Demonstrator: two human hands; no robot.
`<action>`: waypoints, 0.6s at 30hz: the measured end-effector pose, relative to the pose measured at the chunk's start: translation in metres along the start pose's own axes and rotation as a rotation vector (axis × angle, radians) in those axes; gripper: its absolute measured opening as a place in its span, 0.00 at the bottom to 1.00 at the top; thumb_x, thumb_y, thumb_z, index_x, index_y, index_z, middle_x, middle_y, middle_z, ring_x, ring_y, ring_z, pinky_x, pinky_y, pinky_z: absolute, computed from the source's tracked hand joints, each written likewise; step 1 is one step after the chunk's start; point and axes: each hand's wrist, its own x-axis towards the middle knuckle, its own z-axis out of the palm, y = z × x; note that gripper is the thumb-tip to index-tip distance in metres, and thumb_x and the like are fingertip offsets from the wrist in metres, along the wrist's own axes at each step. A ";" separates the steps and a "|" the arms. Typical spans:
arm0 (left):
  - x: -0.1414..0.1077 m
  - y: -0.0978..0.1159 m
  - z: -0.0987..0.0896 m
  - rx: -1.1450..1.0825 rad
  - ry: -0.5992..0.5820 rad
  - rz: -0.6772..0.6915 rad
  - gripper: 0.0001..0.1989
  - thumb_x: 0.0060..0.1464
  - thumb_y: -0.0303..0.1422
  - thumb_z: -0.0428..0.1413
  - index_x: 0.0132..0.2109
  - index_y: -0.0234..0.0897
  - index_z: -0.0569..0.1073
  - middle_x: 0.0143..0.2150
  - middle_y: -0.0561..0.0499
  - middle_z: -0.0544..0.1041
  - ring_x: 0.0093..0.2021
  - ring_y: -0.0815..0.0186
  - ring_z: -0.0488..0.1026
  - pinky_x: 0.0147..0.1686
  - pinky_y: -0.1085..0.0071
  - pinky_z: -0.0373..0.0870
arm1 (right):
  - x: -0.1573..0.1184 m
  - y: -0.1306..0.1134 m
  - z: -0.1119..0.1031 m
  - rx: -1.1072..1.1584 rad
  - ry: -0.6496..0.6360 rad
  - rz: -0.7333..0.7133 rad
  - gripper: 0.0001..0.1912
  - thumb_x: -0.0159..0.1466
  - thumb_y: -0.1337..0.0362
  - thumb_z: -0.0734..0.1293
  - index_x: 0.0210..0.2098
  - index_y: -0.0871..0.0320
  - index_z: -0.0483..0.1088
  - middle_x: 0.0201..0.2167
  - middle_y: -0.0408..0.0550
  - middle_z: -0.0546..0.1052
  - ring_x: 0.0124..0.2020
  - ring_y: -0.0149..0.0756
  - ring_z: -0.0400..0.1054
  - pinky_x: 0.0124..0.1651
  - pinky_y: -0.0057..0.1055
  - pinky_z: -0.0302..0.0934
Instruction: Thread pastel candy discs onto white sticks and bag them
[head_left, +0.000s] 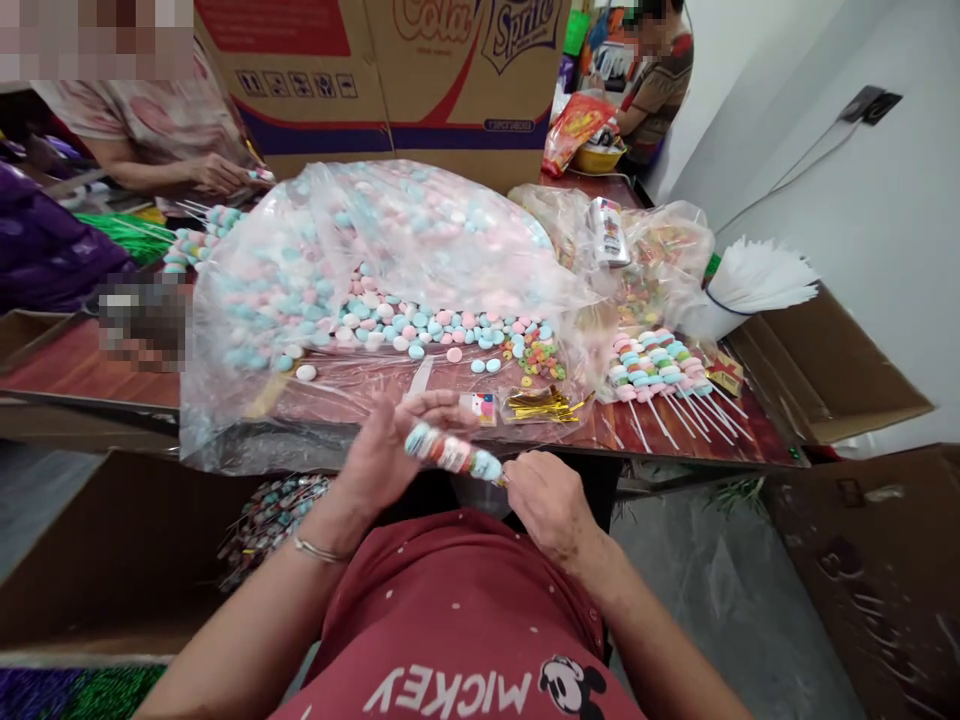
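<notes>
Blue-ended candy stick (454, 453), slanting, between the hands (551, 503)

Even, fairly bright indoor light reaches the glossy red-brown wooden surface (761, 440); its source is out of view. The smooth white wall (885, 230) is pale with soft grey shading. Whitish glare streaks the large clear plastic bag (450, 210), hazing what lies beneath. Below, the open brown cardboard box (112, 560) at lower left is in deep shadow. Motion blur softens the left hand (375, 455) and slightly smears the wrapped stick of pastel candies (454, 455). Wide-angle distortion stretches the edges, and mosaic blocks cover patches at upper left, upper right and mid-left.
</notes>
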 end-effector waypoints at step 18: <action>-0.005 -0.007 -0.008 0.636 -0.530 -0.471 0.21 0.55 0.50 0.57 0.28 0.35 0.76 0.25 0.49 0.77 0.23 0.69 0.72 0.20 0.78 0.61 | 0.017 -0.003 -0.022 -0.288 -0.327 -0.304 0.14 0.71 0.70 0.55 0.38 0.61 0.71 0.33 0.50 0.73 0.36 0.38 0.63 0.49 0.43 0.58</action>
